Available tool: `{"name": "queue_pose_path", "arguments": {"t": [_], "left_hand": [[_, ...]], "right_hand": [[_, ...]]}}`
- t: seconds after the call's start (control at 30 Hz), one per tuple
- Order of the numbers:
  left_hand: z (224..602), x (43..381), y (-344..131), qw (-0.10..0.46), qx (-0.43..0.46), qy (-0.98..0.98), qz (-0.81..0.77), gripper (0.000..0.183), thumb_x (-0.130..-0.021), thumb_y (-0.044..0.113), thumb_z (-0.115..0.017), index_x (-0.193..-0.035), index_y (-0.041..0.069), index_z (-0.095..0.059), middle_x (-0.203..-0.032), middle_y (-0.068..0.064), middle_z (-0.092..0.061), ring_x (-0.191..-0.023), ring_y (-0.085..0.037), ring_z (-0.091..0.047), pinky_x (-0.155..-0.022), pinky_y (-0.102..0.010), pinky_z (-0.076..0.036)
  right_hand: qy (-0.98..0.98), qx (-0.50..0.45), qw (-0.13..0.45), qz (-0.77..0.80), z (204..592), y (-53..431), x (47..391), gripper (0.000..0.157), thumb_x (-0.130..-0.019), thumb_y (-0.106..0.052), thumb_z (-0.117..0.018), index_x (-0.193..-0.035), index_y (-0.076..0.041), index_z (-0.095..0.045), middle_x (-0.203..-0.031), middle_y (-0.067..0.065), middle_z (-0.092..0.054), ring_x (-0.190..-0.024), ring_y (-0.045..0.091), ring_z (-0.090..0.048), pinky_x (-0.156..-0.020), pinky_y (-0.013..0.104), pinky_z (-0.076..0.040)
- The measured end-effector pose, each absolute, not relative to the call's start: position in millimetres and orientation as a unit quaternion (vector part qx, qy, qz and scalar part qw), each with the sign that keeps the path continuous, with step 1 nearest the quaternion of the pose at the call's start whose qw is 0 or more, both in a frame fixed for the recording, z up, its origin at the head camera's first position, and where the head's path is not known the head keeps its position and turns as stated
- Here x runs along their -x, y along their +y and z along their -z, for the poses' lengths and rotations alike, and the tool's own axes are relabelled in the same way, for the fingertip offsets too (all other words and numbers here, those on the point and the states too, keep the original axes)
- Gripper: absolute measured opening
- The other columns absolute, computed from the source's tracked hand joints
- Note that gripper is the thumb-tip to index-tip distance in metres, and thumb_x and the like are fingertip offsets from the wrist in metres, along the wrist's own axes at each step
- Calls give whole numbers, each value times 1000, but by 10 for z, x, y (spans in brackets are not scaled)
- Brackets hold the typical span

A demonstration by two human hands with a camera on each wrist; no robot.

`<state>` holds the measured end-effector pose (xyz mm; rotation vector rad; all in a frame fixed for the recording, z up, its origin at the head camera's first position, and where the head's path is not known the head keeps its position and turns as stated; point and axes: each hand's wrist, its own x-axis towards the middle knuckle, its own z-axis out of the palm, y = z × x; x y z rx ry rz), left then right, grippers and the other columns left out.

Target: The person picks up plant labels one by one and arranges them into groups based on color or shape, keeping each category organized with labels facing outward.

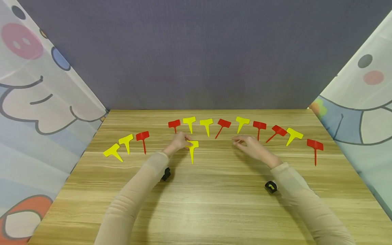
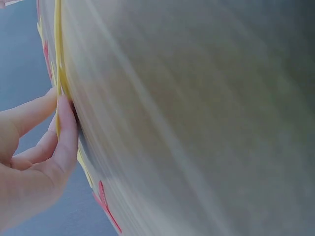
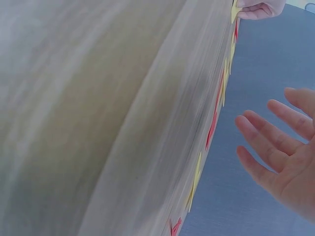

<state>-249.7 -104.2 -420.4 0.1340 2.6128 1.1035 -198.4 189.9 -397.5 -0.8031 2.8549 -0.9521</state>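
Note:
My left hand (image 1: 177, 142) pinches a yellow T-shaped plant label (image 1: 193, 147) by its wide head, between thumb and fingers. The label's pointed stem aims toward the near edge of the table. In the left wrist view the yellow label (image 2: 58, 44) is seen edge-on between the fingertips. My right hand (image 1: 249, 147) is over the table with nothing in it. Its fingers (image 3: 268, 130) look loosely spread in the right wrist view. Nearest to it are a yellow label (image 1: 242, 121) and a red label (image 1: 259, 126), the red one's stem tip close to the hand.
Several red and yellow labels lie in an arc, among them a red label (image 1: 142, 136) on the left and another red label (image 1: 315, 145) on the right. Behind the wooden table (image 1: 211, 204) rises a grey panel (image 1: 208, 54). Cartoon-printed cloths (image 1: 46, 85) flank both sides.

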Motion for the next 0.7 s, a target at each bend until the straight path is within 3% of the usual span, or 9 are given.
{"name": "queue_pose_path", "arguments": {"t": [0.23, 0.7], "left_hand": [[4176, 2481, -1014, 125, -89, 943, -296, 23, -75, 8, -70, -96, -2, -66, -99, -12, -63, -90, -23, -56, -77, -30, -47], [4188, 2463, -1017, 98, -122, 950, -269, 19, -74, 8, -70, -91, -1, -67, -95, -11, -65, -92, -24, -57, -84, -35, -44]], "right_hand": [[916, 258, 12, 307, 3980, 1893, 1981, 30, -88, -14, -54, -113, 4, -57, -112, 18, -58, -92, 26, -58, -82, 43, -46], [918, 256, 17, 302, 3999, 1888, 1979, 30, -89, -15, -53, -112, 3, -58, -114, 18, -57, -93, 26, -58, -83, 43, -46]]}}
